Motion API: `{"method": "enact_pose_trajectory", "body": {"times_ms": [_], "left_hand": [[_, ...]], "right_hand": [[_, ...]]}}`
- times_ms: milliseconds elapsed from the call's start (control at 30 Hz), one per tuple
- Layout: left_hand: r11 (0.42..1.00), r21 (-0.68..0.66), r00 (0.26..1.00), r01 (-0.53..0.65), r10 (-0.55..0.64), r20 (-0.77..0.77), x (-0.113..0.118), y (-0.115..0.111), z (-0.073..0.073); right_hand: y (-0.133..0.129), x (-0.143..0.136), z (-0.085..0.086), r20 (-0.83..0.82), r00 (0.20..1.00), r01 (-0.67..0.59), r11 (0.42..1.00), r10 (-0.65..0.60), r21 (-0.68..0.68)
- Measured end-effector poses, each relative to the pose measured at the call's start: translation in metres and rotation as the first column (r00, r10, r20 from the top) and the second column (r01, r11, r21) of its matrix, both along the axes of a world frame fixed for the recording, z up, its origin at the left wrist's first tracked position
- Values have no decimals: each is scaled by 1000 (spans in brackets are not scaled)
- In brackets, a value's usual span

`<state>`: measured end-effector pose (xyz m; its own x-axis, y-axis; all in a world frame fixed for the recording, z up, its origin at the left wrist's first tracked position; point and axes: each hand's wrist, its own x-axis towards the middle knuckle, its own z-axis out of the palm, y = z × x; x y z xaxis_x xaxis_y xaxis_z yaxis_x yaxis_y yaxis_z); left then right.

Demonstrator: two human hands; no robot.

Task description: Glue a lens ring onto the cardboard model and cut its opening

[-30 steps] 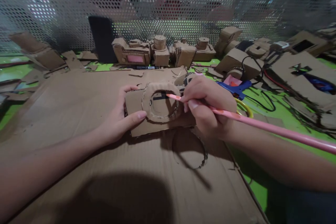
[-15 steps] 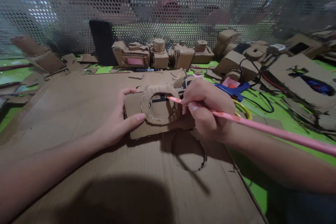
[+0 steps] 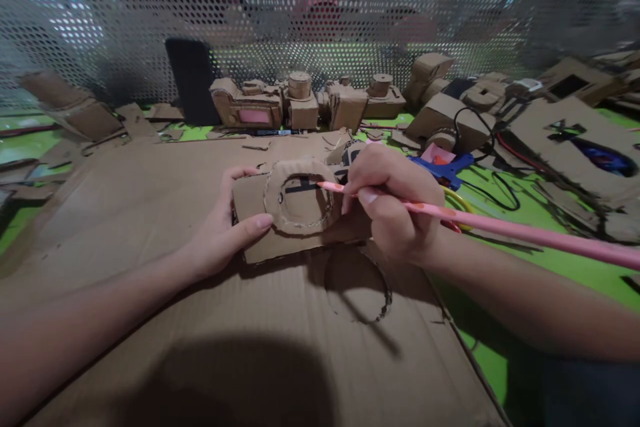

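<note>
My left hand (image 3: 233, 227) grips the left end of a flat cardboard piece (image 3: 255, 245), thumb on its face and fingers behind. A rounded cardboard ring (image 3: 280, 217) lies on this piece, with dark marks visible inside its opening. My right hand (image 3: 395, 203) is closed around a long pink pencil (image 3: 480, 220). The pencil's tip is at the upper right inner edge of the ring; whether it touches is hard to tell. Below the piece, a round cut (image 3: 384, 293) shows in the large cardboard sheet (image 3: 175, 340).
Cardboard camera models (image 3: 247, 107) line the back before a perforated metal screen (image 3: 270, 20). A dark phone-like slab (image 3: 189, 83) leans there. On the right lie a blue glue gun (image 3: 445, 170), its black cable, yellow-handled scissors (image 3: 459, 207) and cardboard scraps on a green table (image 3: 505, 240).
The whole view has shifted slightly. The back end of the pencil has risen a little, while its tip stays near the ring's opening. Both hands keep their hold.
</note>
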<state>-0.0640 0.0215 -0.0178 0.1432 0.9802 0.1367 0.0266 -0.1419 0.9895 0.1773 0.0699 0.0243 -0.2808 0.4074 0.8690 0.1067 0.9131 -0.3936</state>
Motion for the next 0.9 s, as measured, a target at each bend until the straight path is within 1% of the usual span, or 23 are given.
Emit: {"method": "enact_pose_trajectory", "body": {"times_ms": [167, 300, 400, 500, 600, 667, 767, 900], "left_hand": [[1000, 14, 1000, 10, -10, -23, -1, 1, 0], [1000, 0, 999, 20, -20, -29, 1, 0, 3], [1000, 2, 998, 9, -9, -55, 1, 0, 5], [1000, 11, 997, -3, 4, -71, 1, 1, 5], [1000, 23, 998, -5, 6, -64, 0, 1, 5], [1000, 21, 999, 5, -4, -54, 1, 0, 5], [1000, 15, 999, 3, -2, -53, 1, 0, 5], [1000, 21, 998, -10, 11, -56, 1, 1, 4]], "right_hand": [[-3, -1, 5, 57, 997, 52, 999, -53, 16], [-5, -1, 7, 118, 992, 29, 996, -38, 79], [-4, -1, 5, 96, 994, 34, 994, -44, 104], [-2, 0, 2, 48, 997, 63, 995, -66, 78], [-1, 0, 1, 75, 993, 88, 995, -90, 39], [-1, 1, 1, 81, 994, 78, 997, -80, 30], [-3, 1, 2, 48, 997, 63, 997, -65, 37], [-4, 2, 2, 38, 996, 83, 996, -84, 18]]}}
